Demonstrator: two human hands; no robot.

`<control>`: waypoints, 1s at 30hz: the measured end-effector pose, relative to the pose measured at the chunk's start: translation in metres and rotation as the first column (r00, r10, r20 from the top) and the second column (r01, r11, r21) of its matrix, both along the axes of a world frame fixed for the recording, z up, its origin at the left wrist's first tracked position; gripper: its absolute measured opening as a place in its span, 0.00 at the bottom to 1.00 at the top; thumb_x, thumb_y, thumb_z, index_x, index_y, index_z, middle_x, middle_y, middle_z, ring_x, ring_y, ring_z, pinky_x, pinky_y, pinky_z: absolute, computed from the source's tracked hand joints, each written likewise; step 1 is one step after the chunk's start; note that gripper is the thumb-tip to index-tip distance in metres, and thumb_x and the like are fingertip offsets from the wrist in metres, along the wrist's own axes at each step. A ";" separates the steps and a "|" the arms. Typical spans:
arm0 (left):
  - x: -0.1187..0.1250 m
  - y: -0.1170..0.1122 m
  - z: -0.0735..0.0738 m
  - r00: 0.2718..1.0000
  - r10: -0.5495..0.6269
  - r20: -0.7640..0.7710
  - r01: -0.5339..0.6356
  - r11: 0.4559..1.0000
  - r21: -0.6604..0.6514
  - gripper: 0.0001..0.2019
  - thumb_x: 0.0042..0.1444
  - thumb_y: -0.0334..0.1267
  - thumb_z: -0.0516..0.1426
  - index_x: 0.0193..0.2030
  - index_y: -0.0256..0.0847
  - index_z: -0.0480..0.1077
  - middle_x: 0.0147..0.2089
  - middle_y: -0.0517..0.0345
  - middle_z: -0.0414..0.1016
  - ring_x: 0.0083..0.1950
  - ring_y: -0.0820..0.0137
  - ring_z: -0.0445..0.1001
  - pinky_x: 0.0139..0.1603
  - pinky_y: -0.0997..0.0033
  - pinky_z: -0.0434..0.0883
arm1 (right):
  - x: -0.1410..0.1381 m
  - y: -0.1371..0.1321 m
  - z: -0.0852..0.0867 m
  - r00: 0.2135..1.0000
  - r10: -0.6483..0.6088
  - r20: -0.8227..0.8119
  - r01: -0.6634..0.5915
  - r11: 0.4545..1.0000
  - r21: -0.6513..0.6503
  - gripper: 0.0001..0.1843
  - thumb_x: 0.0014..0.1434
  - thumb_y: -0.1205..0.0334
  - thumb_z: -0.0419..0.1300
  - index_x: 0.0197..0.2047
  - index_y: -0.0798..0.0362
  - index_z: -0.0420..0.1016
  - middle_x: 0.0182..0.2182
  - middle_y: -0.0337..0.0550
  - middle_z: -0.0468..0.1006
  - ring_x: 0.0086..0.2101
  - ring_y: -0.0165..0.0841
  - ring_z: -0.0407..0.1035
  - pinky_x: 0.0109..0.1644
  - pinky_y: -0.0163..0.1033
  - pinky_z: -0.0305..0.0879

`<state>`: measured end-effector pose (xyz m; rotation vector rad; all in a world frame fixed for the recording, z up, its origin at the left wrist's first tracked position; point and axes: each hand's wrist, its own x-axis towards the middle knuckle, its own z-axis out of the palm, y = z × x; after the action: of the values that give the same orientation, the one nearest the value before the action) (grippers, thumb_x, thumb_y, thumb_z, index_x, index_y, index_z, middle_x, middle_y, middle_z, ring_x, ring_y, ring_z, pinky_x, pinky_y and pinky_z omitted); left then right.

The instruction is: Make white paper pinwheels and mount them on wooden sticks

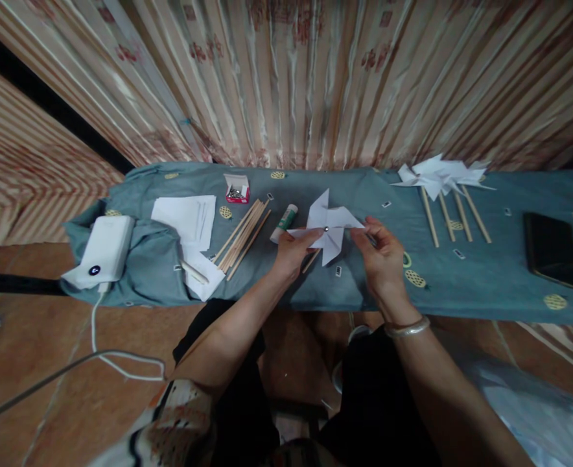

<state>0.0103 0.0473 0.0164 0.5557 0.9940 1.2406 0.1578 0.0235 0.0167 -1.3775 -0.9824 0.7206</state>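
A white paper pinwheel (328, 224) with a metal pin at its centre is held over the blue cloth-covered table (485, 272). My left hand (293, 251) is closed on the pinwheel's wooden stick and lower left blade. My right hand (381, 256) pinches the right blade tip, fingers closed. A green-and-white glue stick (284, 222) lies just left of the pinwheel.
A bundle of wooden sticks (242, 235), white paper sheets (185, 217) and a red box of pins (236, 189) lie left. Finished pinwheels on sticks (442, 185) lie at the right, beside a black phone (553, 250). A white power bank (102, 250) sits far left.
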 end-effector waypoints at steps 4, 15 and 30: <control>0.000 0.001 -0.003 1.000 -0.002 -0.019 0.002 1.000 0.002 0.13 0.34 0.38 0.72 0.26 0.36 0.77 0.27 0.56 0.79 0.30 0.68 0.77 0.33 0.68 0.75 | 0.008 -0.003 0.009 0.965 -0.060 0.255 0.048 0.997 0.055 0.16 0.53 0.53 0.66 0.42 0.51 0.74 0.60 0.54 0.67 0.60 0.48 0.62 0.58 0.56 0.62; 0.001 -0.003 -0.002 0.994 -0.041 -0.098 0.044 0.998 0.035 0.11 0.36 0.40 0.71 0.25 0.37 0.78 0.27 0.55 0.79 0.29 0.69 0.75 0.31 0.69 0.73 | -0.011 -0.013 0.013 0.803 0.105 0.587 -0.198 0.976 0.096 0.08 0.61 0.57 0.59 0.41 0.48 0.77 0.67 0.46 0.59 0.66 0.48 0.54 0.68 0.59 0.50; -0.003 0.000 0.003 0.964 -0.149 -0.219 0.190 0.966 0.178 0.11 0.34 0.34 0.70 0.28 0.38 0.77 0.28 0.60 0.78 0.32 0.69 0.75 0.40 0.68 0.71 | -0.012 -0.003 0.008 0.899 0.175 0.401 -0.212 0.976 0.049 0.06 0.55 0.57 0.62 0.32 0.49 0.76 0.61 0.48 0.69 0.61 0.45 0.62 0.67 0.54 0.53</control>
<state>0.0073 0.0471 0.0197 0.9210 0.9759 1.1498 0.1458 0.0201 0.0248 -1.3852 -1.4724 0.5419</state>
